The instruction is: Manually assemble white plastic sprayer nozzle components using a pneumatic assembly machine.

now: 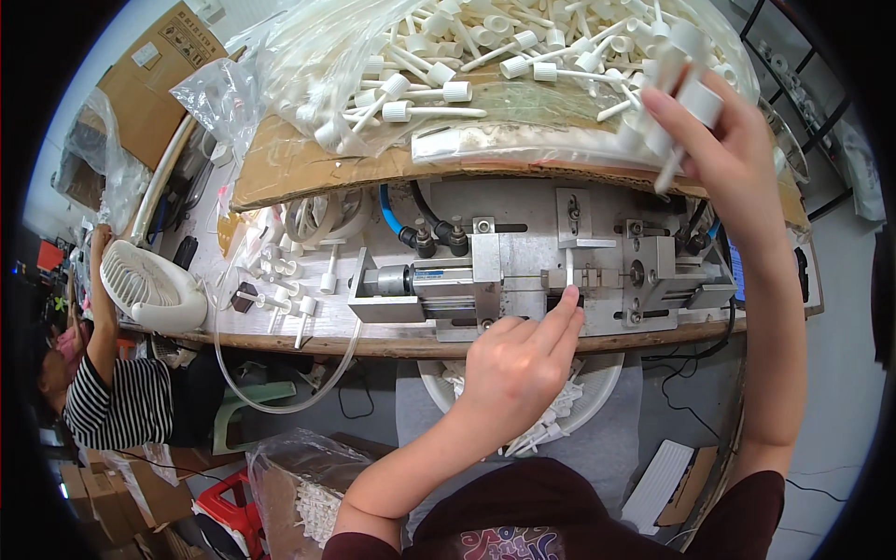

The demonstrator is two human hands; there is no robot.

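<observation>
Your left hand (518, 367) touches a white stick (570, 268) at its fingertip, probably steadying it in the machine (487, 273) (can't tell if pinched), while your right hand (733, 154) clamps several capped sticks (698, 105), likely for easy reach, beside the pile (455, 91).

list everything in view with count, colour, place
capped plastic stems: many, white, mostly heaped at top
cardboard sheet: one, brown, under heap
metal fixture: one, silver, on bench
hose: one, clear, left of fixture
fan: one, white, bench's left end
basket: one, white, below bench edge
stool: one, red, lower left
cardboard boxes: several, brown, left side
co-worker: one, dark striped top, far left
left hand: one, bare, at fixture
right hand: one, bare, upper right, holding stems
</observation>
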